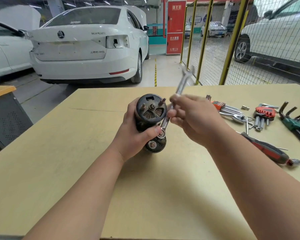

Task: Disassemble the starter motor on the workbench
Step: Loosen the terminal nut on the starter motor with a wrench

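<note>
A: Scene, biggest item first?
B: White saloon car (pixel 87 49) parked beyond the bench, tail toward the camera. In front of it, a pale beige wooden workbench (pixel 59 170) fills the lower view.
A: Location of the task item?
B: Dark, rusty cylindrical starter motor (pixel 151 111) at mid-bench, tilted, slotted end cap facing the camera, 2 studs standing out of it. Contact with the bench top: cannot tell, the hand hides the underside.
A: Hands?
B: Left hand (pixel 133 135) wraps the motor body from the left, fingers curled behind, thumb across the front just beside the spanner's ring. Right hand (pixel 194 118), motion-blurred, pinches the shank of a silver metal combination spanner (pixel 181 85) at mid-length between thumb and fingertips.
A: Spanner position?
B: Ring end down on a fastener at the motor's lower section; open end up and to the right.
A: Smaller items?
B: Right side of the bench: red-and-black-handled screwdriver (pixel 267 150) beside the right forearm; farther back, hex keys in a red holder (pixel 264 113), lying flat.
</note>
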Available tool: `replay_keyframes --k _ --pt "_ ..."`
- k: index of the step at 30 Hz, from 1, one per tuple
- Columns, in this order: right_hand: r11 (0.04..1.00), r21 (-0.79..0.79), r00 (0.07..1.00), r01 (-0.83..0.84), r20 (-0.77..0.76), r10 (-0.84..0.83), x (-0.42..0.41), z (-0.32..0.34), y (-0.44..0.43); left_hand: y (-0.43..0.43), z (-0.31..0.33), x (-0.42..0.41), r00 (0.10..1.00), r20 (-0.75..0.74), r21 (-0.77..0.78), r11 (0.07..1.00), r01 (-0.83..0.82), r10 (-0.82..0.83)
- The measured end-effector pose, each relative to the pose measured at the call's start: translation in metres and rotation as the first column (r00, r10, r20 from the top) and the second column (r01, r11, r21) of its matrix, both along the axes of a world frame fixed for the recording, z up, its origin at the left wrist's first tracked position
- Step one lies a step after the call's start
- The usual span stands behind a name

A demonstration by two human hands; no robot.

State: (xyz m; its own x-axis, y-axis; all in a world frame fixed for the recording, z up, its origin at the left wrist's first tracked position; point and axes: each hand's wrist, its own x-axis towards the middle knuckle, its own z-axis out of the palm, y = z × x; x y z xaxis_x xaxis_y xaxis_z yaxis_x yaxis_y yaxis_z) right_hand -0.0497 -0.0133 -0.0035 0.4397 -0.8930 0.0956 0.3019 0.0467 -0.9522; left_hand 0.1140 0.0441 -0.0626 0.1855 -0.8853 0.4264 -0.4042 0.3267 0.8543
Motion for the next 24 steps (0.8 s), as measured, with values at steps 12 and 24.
replay_keyframes --k 12,24 --pt "0.95 -0.043 0.944 0.309 0.137 -0.301 -0.007 -0.025 0.027 0.002 0.001 0.002 1.0 -0.002 0.011 1.0 0.013 -0.013" --pt "0.904 0.217 0.881 0.367 0.23 -0.413 -0.001 -0.035 0.04 -0.002 -0.003 0.003 1.0 0.022 0.007 1.0 -0.015 0.015"
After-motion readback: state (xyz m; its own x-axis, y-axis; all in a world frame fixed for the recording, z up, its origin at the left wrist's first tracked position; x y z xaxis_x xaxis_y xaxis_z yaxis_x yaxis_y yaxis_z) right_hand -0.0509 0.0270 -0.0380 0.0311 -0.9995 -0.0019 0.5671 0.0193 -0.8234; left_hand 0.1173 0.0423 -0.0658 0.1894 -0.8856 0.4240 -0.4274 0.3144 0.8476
